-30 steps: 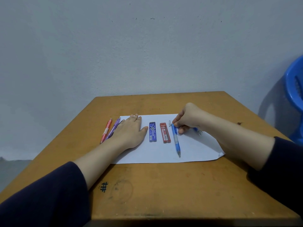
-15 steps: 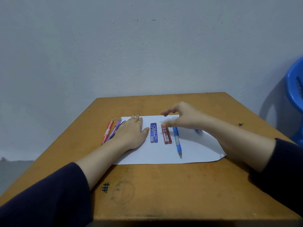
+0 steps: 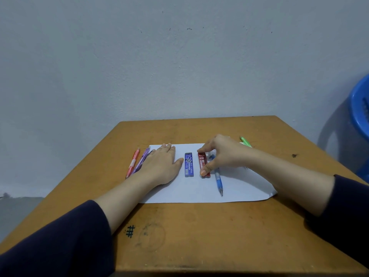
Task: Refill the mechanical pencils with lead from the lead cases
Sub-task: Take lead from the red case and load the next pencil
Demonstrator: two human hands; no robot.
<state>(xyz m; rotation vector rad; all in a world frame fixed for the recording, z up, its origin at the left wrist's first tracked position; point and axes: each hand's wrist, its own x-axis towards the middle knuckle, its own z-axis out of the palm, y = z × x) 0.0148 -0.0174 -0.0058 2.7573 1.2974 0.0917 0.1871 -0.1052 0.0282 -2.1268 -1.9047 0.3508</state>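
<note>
Two lead cases lie side by side on a white sheet of paper (image 3: pixel 199 192): a blue lead case (image 3: pixel 189 164) and a red lead case (image 3: pixel 203 162). My right hand (image 3: pixel 221 154) pinches the red case lengthwise, index finger at its far end, thumb at its near end. A blue mechanical pencil (image 3: pixel 218 181) lies just right of the red case, its upper part under my right hand. My left hand (image 3: pixel 161 166) rests flat on the paper's left part, fingers straight. An orange-red pencil (image 3: pixel 132 163) and a purple pencil (image 3: pixel 141 161) lie left of that hand. A green pencil (image 3: pixel 245 141) shows behind my right wrist.
The wooden table (image 3: pixel 199 236) stands against a grey wall, with a pen mark (image 3: pixel 130 231) near its front. A blue plastic chair (image 3: pixel 359 120) is at the right edge, beside the table.
My right hand let go of the blue pencil, moved left and came down onto the red lead case. The left hand stayed flat on the paper.
</note>
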